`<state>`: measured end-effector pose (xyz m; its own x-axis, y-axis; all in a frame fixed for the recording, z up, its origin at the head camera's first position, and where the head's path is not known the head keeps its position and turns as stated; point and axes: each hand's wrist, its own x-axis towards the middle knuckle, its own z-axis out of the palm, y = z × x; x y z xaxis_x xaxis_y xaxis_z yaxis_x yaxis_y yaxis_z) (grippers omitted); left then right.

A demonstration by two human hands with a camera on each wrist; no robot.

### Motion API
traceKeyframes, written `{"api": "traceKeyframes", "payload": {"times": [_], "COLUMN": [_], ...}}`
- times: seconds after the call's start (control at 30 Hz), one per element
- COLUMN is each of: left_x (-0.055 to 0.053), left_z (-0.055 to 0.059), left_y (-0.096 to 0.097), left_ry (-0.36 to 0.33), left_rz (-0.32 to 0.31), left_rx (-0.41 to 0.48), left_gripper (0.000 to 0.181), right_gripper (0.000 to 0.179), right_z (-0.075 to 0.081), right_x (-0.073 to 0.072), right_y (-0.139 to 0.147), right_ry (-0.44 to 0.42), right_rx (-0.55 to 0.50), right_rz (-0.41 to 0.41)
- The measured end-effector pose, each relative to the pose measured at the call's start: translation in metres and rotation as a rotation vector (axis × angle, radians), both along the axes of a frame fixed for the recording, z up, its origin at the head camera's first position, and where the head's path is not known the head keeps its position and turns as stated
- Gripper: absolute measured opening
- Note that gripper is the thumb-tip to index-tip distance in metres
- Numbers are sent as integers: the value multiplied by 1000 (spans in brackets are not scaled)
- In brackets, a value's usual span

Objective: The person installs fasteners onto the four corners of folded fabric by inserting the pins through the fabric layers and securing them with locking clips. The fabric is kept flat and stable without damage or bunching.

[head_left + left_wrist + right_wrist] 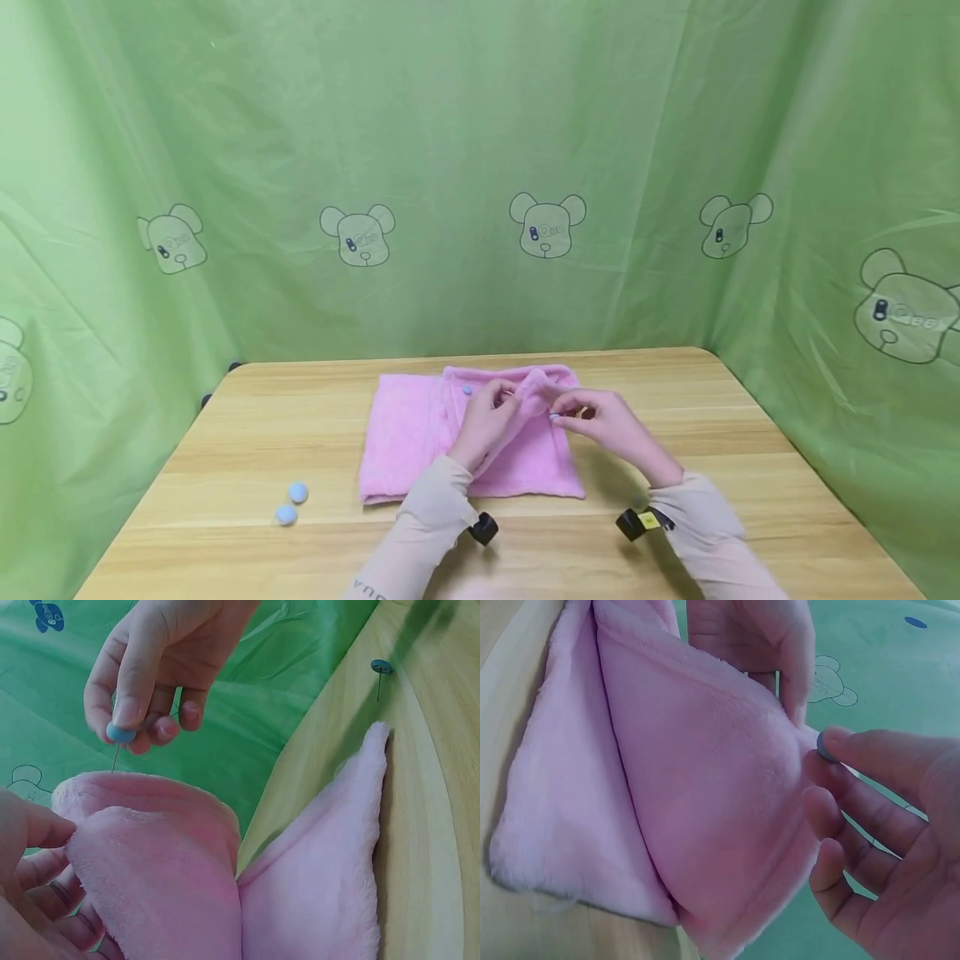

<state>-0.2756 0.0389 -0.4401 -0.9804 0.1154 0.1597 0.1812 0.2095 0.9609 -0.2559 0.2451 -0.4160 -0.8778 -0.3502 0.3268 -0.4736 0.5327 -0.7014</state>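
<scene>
A fuzzy pink cloth (401,433) lies folded on the table, with one part lifted at its right side. My left hand (486,423) pinches that raised edge between thumb and fingers. My right hand (609,423) pinches a pin by its round blue head (121,733) between thumb and forefinger. In the left wrist view the pin's thin shaft points down at the cloth's top edge; whether its tip has entered the fabric I cannot tell. In the right wrist view the blue head (826,747) shows beside the cloth's edge.
Two round light-blue objects (297,492) lie on the wooden table (225,433) at the left. A blue dot (467,390) sits on the cloth near its back. Another pin (381,666) stands beyond the cloth. Green curtains (450,125) enclose the table.
</scene>
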Motion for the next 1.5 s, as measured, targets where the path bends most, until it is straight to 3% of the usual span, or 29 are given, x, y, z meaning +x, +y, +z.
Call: {"api": "traceKeyframes", "payload": {"times": [0.1, 0.33, 0.53, 0.9, 1.23, 1.5], "left_x": [1, 1, 2, 6, 5, 8], "left_z": [1, 2, 1, 5, 1, 2], "left_y": [0, 0, 0, 0, 1, 2], "left_ry": [-19, 39, 36, 39, 45, 51], "left_rz": [-16, -19, -28, -49, -91, -129], "left_rx": [15, 27, 36, -19, -18, -20], "left_gripper": [12, 13, 13, 19, 20, 16], "right_gripper": [15, 18, 17, 13, 39, 58], "right_z": [-1, -2, -3, -9, -10, -18], "right_x": [-2, -6, -8, -13, -13, -17], "right_y": [-6, -14, -18, -23, -23, -20], "right_ry": [8, -2, -3, 86, 152, 225], "right_rx": [7, 1, 7, 29, 37, 76], "right_rz": [-30, -48, -67, -141, -222, -239]}}
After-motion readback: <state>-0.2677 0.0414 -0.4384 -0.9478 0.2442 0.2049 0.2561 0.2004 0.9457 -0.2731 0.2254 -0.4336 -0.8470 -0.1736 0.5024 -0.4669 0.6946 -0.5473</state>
